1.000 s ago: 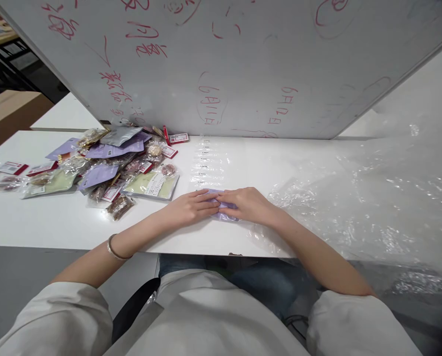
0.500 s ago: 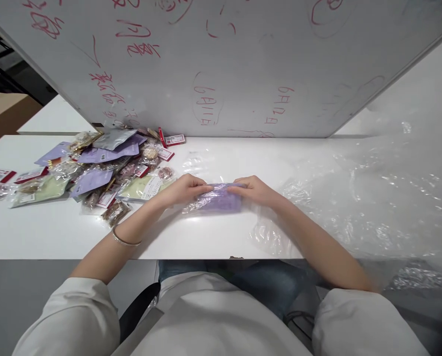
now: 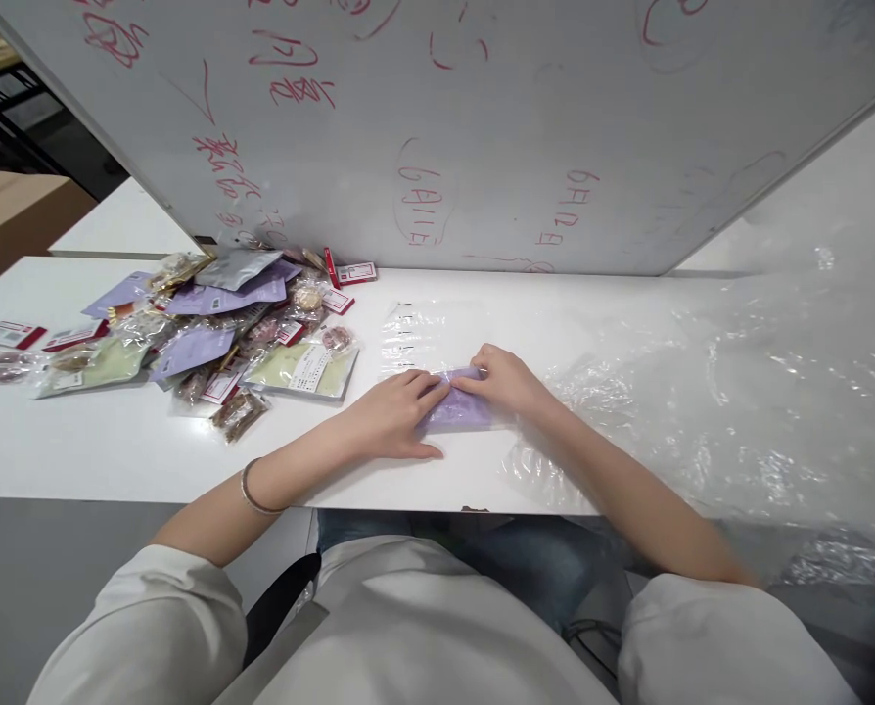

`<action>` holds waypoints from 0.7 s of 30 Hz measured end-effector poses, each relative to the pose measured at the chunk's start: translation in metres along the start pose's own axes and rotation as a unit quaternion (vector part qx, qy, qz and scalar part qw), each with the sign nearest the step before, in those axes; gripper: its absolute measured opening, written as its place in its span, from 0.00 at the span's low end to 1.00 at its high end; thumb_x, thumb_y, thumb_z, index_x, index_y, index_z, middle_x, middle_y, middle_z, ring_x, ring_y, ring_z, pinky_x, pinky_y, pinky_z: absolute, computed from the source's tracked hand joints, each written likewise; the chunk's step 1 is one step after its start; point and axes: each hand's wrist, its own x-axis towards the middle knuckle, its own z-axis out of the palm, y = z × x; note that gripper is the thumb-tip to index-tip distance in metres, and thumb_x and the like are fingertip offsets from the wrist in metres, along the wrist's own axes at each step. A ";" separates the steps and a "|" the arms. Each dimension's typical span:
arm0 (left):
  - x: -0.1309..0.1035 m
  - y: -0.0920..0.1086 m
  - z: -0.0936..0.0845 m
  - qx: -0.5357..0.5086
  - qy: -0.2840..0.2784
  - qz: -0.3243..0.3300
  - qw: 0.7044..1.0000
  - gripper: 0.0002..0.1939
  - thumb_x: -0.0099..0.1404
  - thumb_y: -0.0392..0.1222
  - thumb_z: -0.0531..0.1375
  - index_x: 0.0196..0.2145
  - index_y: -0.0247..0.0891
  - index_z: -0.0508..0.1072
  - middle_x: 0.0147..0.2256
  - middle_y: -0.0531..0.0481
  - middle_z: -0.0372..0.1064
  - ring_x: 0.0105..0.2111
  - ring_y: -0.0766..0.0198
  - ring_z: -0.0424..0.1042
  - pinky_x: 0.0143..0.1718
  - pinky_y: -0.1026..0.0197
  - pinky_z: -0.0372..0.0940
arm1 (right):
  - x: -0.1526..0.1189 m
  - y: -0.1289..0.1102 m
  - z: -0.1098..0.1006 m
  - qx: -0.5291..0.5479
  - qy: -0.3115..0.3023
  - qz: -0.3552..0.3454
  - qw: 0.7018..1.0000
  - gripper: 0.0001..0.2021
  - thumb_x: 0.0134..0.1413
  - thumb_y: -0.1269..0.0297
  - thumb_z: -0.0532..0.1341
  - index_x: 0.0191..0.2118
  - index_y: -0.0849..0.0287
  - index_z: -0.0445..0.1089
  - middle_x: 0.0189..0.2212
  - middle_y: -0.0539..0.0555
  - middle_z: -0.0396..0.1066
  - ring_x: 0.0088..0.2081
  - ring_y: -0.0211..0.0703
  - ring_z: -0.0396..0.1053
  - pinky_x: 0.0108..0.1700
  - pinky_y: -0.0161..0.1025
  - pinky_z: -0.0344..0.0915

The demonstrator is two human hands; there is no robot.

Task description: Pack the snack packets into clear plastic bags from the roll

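A purple pouch (image 3: pixel 458 415) lies on the white table between my hands, with clear plastic around it. My left hand (image 3: pixel 404 416) rests over its left end, fingers stretched across the plastic and thumb apart toward the table's front edge. My right hand (image 3: pixel 507 382) pinches the pouch's upper right edge between closed fingers. Beyond the pouch, a clear plastic bag (image 3: pixel 408 333) with dark printed marks lies flat on the table. The pouch's left end is hidden under my left hand.
On the left is a pile of packets (image 3: pixel 224 313), purple, green and clear, some with red-and-white labels. A large sheet of clear plastic (image 3: pixel 738 392) covers the right side. The whiteboard (image 3: pixel 482 117) with red writing stands behind. A cardboard box (image 3: pixel 23 220) is at far left.
My left hand has let go of the pouch's upper edge and spread flat over its left end. The pouch has been lowered onto the table. The view has shifted slightly left.
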 end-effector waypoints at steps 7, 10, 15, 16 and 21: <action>0.001 -0.013 -0.015 -0.095 -0.034 -0.026 0.995 0.29 0.63 0.33 0.58 0.62 0.28 0.64 0.59 0.34 0.67 0.58 0.50 0.68 0.58 0.51 0.63 | -0.015 -0.002 -0.025 0.059 -0.034 -0.151 0.986 0.32 0.56 0.48 0.64 0.63 0.52 0.61 0.62 0.59 0.62 0.61 0.56 0.62 0.60 0.54 0.62; -0.002 -0.030 -0.026 -0.218 -0.024 -0.051 0.974 0.25 0.63 0.30 0.54 0.57 0.37 0.70 0.55 0.43 0.73 0.51 0.58 0.74 0.52 0.57 0.66 | -0.020 -0.002 -0.040 0.111 -0.211 -0.201 0.950 0.43 0.48 0.44 0.69 0.68 0.47 0.57 0.66 0.54 0.60 0.64 0.54 0.61 0.63 0.50 0.61; -0.001 -0.043 -0.022 -0.304 0.077 -0.191 0.930 0.14 0.65 0.44 0.59 0.47 0.38 0.74 0.39 0.48 0.78 0.37 0.60 0.75 0.39 0.59 0.67 | -0.014 0.002 -0.036 0.195 -0.139 -0.067 0.969 0.24 0.62 0.42 0.54 0.51 0.54 0.75 0.45 0.53 0.77 0.46 0.49 0.74 0.48 0.44 0.69; 0.001 -0.043 -0.019 -0.309 0.088 -0.226 0.919 0.16 0.65 0.47 0.60 0.47 0.38 0.73 0.35 0.49 0.76 0.32 0.61 0.74 0.34 0.60 0.66 | -0.011 0.004 -0.032 0.195 -0.122 -0.025 0.973 0.25 0.63 0.42 0.52 0.44 0.56 0.77 0.37 0.53 0.77 0.39 0.47 0.74 0.41 0.42 0.69; 0.007 -0.038 -0.003 -0.307 0.104 -0.302 0.897 0.22 0.64 0.49 0.63 0.52 0.38 0.68 0.22 0.57 0.64 0.23 0.64 0.65 0.28 0.61 0.61 | -0.005 0.015 -0.024 0.110 -0.034 0.032 0.993 0.19 0.56 0.46 0.60 0.26 0.57 0.72 0.31 0.53 0.72 0.30 0.42 0.70 0.32 0.39 0.65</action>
